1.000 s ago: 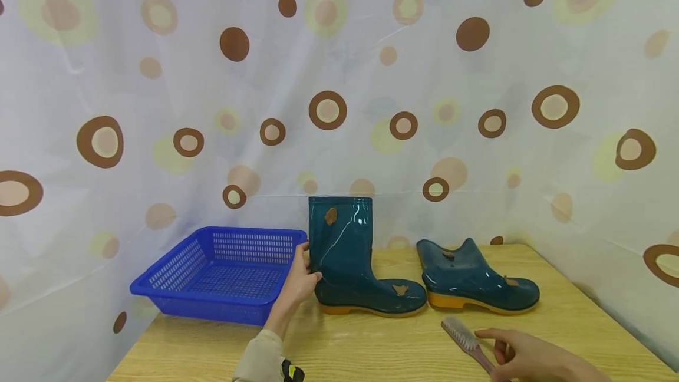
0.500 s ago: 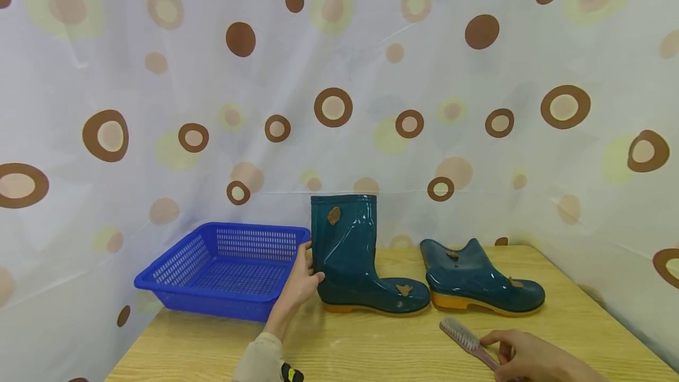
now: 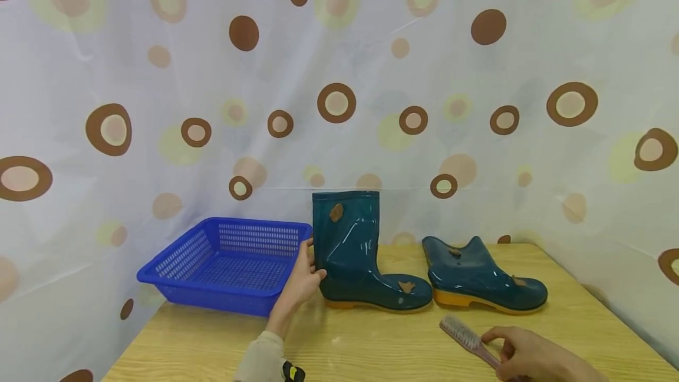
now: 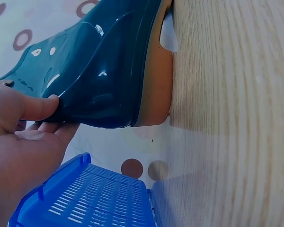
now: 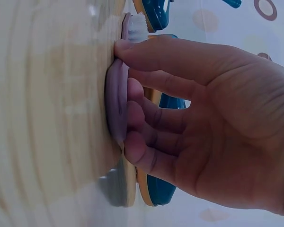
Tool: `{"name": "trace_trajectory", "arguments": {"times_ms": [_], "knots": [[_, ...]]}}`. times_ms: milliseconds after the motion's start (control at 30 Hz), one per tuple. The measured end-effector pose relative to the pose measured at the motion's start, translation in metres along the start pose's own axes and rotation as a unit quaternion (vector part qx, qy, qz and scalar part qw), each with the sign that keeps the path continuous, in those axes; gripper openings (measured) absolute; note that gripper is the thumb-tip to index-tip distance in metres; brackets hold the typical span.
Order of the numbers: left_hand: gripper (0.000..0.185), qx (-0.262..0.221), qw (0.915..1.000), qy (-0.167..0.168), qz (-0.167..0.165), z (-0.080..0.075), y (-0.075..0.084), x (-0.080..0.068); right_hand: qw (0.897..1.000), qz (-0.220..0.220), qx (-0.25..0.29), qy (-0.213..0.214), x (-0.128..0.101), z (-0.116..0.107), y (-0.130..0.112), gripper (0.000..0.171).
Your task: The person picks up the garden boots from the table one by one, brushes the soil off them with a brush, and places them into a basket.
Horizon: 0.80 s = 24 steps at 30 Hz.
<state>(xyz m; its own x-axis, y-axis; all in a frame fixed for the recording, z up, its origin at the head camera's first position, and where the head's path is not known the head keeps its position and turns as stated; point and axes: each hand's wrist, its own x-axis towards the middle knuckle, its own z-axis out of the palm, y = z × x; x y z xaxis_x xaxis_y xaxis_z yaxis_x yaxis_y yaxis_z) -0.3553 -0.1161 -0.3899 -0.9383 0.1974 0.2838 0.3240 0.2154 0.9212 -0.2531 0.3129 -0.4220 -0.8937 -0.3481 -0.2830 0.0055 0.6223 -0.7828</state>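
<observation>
A dark teal rubber boot [image 3: 350, 252] stands upright with brown patches on its shaft and toe. My left hand [image 3: 302, 279] grips the back of its shaft, thumb on the near side and fingers behind, as the left wrist view shows [image 4: 33, 127]. At lower right my right hand [image 3: 530, 355] holds the handle of a scrub brush [image 3: 460, 333] low at the table. In the right wrist view the thumb is at the brush's neck, and curled fingertips touch its mauve handle [image 5: 116, 99]. A second boot [image 3: 477, 276], its shaft slumped, stands right of the first.
A blue slotted plastic basket [image 3: 223, 299] stands on the wooden table [image 3: 371, 341], left of the upright boot and close to my left hand. A dotted sheet [image 3: 339, 152] rises behind the table and along both sides.
The right hand's fingers have come in closer on the brush handle. My left hand keeps its hold on the upright boot. The head view has shifted slightly.
</observation>
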Motion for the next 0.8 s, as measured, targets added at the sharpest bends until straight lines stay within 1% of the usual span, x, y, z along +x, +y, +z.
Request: {"name": "trace_trajectory", "arguments": {"times_ms": [233, 333, 467, 533, 600, 667, 800], "knots": [[0.072, 0.008, 0.9999, 0.005, 0.009, -0.001, -0.008, 0.005, 1.000, -0.009, 0.000, 0.001, 0.000, 0.000, -0.001, 0.048], [0.072, 0.006, 0.9999, 0.011, 0.004, 0.000, -0.009, 0.006, 1.000, -0.003, -0.002, 0.005, 0.001, 0.002, 0.000, 0.049], [0.071, 0.008, 0.9999, 0.013, 0.005, 0.001, -0.010, 0.006, 1.000, 0.004, -0.012, 0.009, 0.003, 0.003, 0.002, 0.053], [0.071, 0.013, 0.9998, 0.014, 0.009, 0.002, -0.011, 0.005, 1.000, -0.007, -0.016, 0.001, 0.003, 0.002, 0.004, 0.053], [0.071, 0.013, 0.9997, 0.015, 0.011, 0.002, -0.013, 0.004, 0.999, -0.028, -0.018, -0.013, 0.002, 0.000, 0.007, 0.053], [0.071, 0.013, 0.9997, 0.016, 0.014, 0.003, -0.013, 0.003, 0.999, -0.042, -0.011, -0.023, 0.002, 0.000, 0.008, 0.053], [0.071, 0.017, 0.9996, 0.021, 0.012, 0.004, -0.013, 0.002, 0.998, -0.053, 0.003, -0.030, 0.002, -0.001, 0.012, 0.053]]}}
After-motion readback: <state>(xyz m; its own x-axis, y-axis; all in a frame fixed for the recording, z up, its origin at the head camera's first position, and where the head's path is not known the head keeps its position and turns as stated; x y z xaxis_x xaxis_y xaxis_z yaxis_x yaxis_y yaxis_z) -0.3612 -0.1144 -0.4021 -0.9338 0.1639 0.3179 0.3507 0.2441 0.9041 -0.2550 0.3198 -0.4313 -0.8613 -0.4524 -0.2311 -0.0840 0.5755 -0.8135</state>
